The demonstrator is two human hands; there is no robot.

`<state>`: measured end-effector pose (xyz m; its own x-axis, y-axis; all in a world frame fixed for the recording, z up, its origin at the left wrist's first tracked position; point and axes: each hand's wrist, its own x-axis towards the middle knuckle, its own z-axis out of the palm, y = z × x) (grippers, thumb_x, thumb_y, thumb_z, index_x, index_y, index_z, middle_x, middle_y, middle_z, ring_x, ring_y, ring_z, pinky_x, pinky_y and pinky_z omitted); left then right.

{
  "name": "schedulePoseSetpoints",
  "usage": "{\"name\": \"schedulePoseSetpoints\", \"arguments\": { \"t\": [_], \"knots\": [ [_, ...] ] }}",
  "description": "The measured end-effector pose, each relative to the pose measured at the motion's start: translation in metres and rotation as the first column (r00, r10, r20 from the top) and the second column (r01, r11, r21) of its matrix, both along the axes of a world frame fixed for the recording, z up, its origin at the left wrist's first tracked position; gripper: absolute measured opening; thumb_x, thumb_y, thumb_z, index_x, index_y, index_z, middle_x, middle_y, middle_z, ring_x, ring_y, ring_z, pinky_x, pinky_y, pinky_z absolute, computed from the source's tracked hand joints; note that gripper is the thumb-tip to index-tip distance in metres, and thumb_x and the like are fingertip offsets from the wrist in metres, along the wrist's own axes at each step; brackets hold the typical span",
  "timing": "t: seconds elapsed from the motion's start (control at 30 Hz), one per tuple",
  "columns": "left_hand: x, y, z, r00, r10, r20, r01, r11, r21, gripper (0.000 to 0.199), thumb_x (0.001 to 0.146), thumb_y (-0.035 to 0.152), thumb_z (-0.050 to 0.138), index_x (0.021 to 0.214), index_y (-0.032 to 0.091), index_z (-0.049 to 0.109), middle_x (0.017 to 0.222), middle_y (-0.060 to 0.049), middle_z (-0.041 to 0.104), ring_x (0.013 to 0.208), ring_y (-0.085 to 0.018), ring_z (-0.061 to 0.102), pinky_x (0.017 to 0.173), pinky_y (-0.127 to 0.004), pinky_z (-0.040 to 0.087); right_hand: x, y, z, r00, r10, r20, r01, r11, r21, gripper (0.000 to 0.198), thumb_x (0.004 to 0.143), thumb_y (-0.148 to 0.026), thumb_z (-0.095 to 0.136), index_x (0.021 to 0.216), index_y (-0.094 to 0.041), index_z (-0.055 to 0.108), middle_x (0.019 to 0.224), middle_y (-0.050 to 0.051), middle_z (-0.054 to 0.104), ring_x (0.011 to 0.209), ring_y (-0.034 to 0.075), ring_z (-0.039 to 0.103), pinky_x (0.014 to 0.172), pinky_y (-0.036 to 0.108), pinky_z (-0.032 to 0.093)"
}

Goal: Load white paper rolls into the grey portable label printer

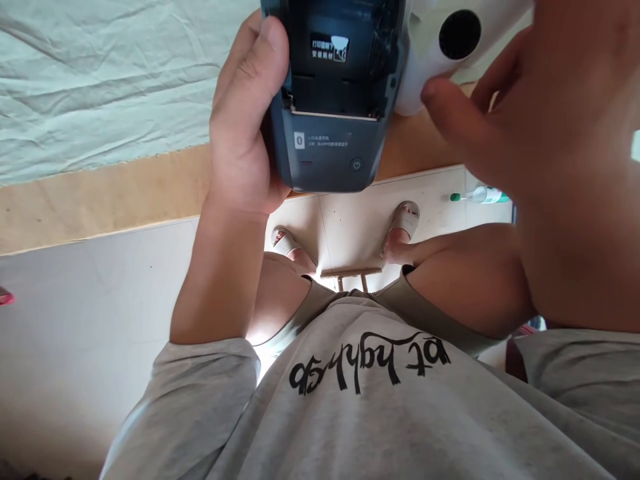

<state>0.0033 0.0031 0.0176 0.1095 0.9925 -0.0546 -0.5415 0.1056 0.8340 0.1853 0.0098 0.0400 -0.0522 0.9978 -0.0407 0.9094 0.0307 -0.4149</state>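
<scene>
My left hand (240,133) grips a dark blue label printer (330,147) by its side, the thumb lying along its left edge. The printer's lid is open and its paper compartment (335,60) faces me, with a power button near the lower end. My right hand (550,147) is close to the camera and blurred. Its fingers hold a white paper roll (425,60) with a black core, right beside the printer's upper right corner. How far the roll sits in the compartment is hidden.
Below the hands I see my grey printed shirt (380,400), bare knees and sandalled feet (407,220) on a pale tiled floor. A wooden stool rail (350,272) sits between my legs. A green-capped bottle (480,195) lies on the floor. A light green cloth (100,87) and a wooden strip (100,200) lie at left.
</scene>
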Motion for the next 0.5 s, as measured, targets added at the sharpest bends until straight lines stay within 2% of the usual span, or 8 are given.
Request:
{"name": "schedulePoseSetpoints", "arguments": {
  "t": [0.07, 0.1, 0.17, 0.23, 0.33, 0.43, 0.5],
  "knots": [
    [0.002, -0.001, 0.001, 1.0, 0.021, -0.023, -0.021, 0.999, 0.038, 0.034, 0.079, 0.047, 0.031, 0.07, 0.017, 0.044, 0.081, -0.001, 0.056, 0.106, -0.014, 0.052, 0.082, -0.025, 0.045, -0.007, 0.001, -0.003, 0.966, 0.189, 0.175, -0.201, 0.978, 0.052, 0.052, 0.071, -0.047, 0.037, 0.118, -0.025, 0.032, 0.118, -0.003, 0.036, 0.111, 0.011, 0.041, 0.091, 0.026, 0.035],
    [0.002, -0.002, 0.002, 0.999, 0.025, -0.046, -0.024, 0.999, 0.034, 0.038, 0.08, 0.047, 0.027, 0.071, 0.015, 0.045, 0.082, -0.001, 0.056, 0.105, -0.014, 0.052, 0.081, -0.025, 0.046, -0.009, 0.002, -0.005, 0.949, 0.24, 0.204, -0.261, 0.962, 0.08, 0.049, 0.072, -0.044, 0.036, 0.117, -0.024, 0.033, 0.111, -0.002, 0.042, 0.106, 0.009, 0.044, 0.089, 0.026, 0.035],
    [0.002, -0.003, 0.002, 0.993, 0.034, -0.112, -0.029, 0.998, 0.047, 0.044, 0.082, 0.046, 0.022, 0.075, 0.012, 0.049, 0.085, -0.002, 0.055, 0.106, -0.015, 0.052, 0.082, -0.025, 0.046, -0.009, 0.003, -0.009, 0.939, 0.297, 0.175, -0.318, 0.942, 0.107, 0.042, 0.071, -0.036, 0.037, 0.111, -0.023, 0.038, 0.091, -0.002, 0.048, 0.094, 0.004, 0.046, 0.086, 0.024, 0.034],
    [0.0, -0.003, 0.0, 0.988, 0.058, -0.141, -0.046, 0.995, 0.087, 0.045, 0.081, 0.045, 0.026, 0.077, 0.01, 0.052, 0.081, -0.004, 0.053, 0.105, -0.017, 0.052, 0.084, -0.025, 0.045, -0.009, 0.003, -0.012, 0.924, 0.355, 0.144, -0.371, 0.923, 0.106, 0.038, 0.068, -0.028, 0.037, 0.105, -0.021, 0.043, 0.083, -0.001, 0.046, 0.088, 0.001, 0.044, 0.08, 0.021, 0.033],
    [-0.004, -0.002, -0.004, 0.988, 0.072, -0.136, -0.055, 0.991, 0.126, 0.04, 0.08, 0.045, 0.032, 0.075, 0.011, 0.053, 0.076, -0.004, 0.049, 0.097, -0.017, 0.054, 0.082, -0.027, 0.043, -0.01, 0.001, -0.015, 0.918, 0.377, 0.119, -0.39, 0.914, 0.114, 0.036, 0.066, -0.024, 0.037, 0.1, -0.019, 0.046, 0.087, 0.001, 0.044, 0.093, 0.003, 0.042, 0.083, 0.022, 0.033],
    [-0.008, 0.0, -0.005, 0.981, 0.075, -0.176, -0.047, 0.986, 0.159, 0.037, 0.082, 0.04, 0.031, 0.074, 0.011, 0.053, 0.074, -0.003, 0.045, 0.082, -0.008, 0.052, 0.08, -0.024, 0.043, -0.011, -0.002, -0.016, 0.929, 0.346, 0.132, -0.36, 0.928, 0.099, 0.036, 0.071, -0.037, 0.036, 0.101, -0.019, 0.046, 0.098, 0.002, 0.042, 0.101, 0.006, 0.042, 0.089, 0.024, 0.034],
    [-0.009, 0.0, -0.006, 0.977, 0.089, -0.195, -0.057, 0.985, 0.163, 0.037, 0.083, 0.038, 0.029, 0.074, 0.01, 0.053, 0.072, -0.004, 0.042, 0.079, -0.005, 0.049, 0.077, -0.02, 0.043, -0.011, -0.002, -0.014, 0.929, 0.344, 0.133, -0.357, 0.931, 0.082, 0.04, 0.071, -0.042, 0.035, 0.104, -0.021, 0.044, 0.107, 0.0, 0.04, 0.104, 0.006, 0.041, 0.089, 0.023, 0.034]
  ]
}}
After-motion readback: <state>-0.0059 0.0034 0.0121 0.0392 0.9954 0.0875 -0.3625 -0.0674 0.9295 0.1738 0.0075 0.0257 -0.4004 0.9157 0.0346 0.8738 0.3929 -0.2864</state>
